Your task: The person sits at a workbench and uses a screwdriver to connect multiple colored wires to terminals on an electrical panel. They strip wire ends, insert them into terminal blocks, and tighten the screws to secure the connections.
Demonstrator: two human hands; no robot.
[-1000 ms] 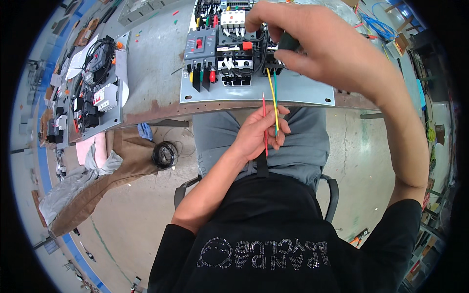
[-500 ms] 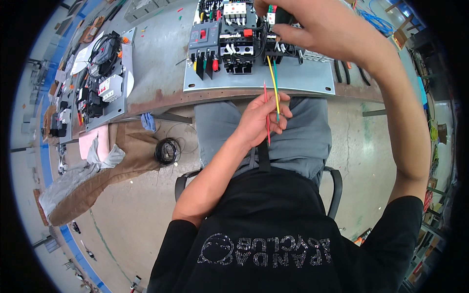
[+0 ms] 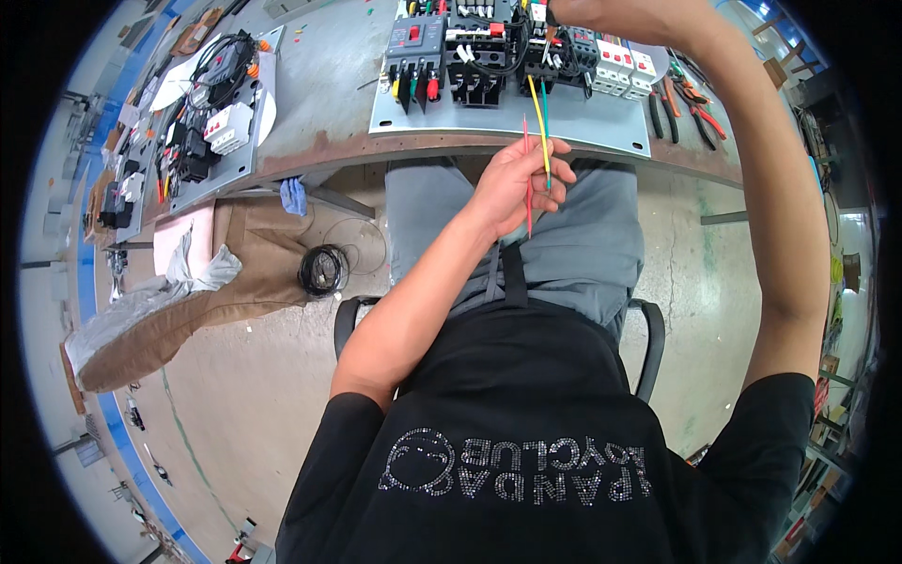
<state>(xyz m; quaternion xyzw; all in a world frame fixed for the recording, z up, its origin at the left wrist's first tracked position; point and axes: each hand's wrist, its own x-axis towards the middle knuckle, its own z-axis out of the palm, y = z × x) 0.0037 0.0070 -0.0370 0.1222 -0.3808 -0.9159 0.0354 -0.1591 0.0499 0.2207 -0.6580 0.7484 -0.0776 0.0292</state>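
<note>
The left hand (image 3: pixel 512 183) pinches thin, springy red, yellow and green insulated wires (image 3: pixel 536 141) mid-length; light and slippery, best gripped near their ends. The right hand (image 3: pixel 611 14) is closed at the black terminal blocks (image 3: pixel 489 66); what it pinches cannot be told.

Matt grey metal mounting plate (image 3: pixel 573 127) carries glossy black plastic breakers (image 3: pixel 413 58). Below it, smooth plastic-coated wires (image 3: pixel 537 141), yellow, green and red. Left of the plate, the counter (image 3: pixel 319 94) looks dull, scuffed, its edge rusty.

Two mounting plates sit on the counter (image 3: pixel 329 56): one (image 3: pixel 507 117) at the near edge, another (image 3: pixel 202 169) at the left edge. Three wires, red (image 3: pixel 528 179), yellow (image 3: pixel 539 122) and green (image 3: pixel 546 117). Two hands, left (image 3: pixel 512 183) and right (image 3: pixel 620 14). One wire coil (image 3: pixel 322 270) on the floor.
</note>
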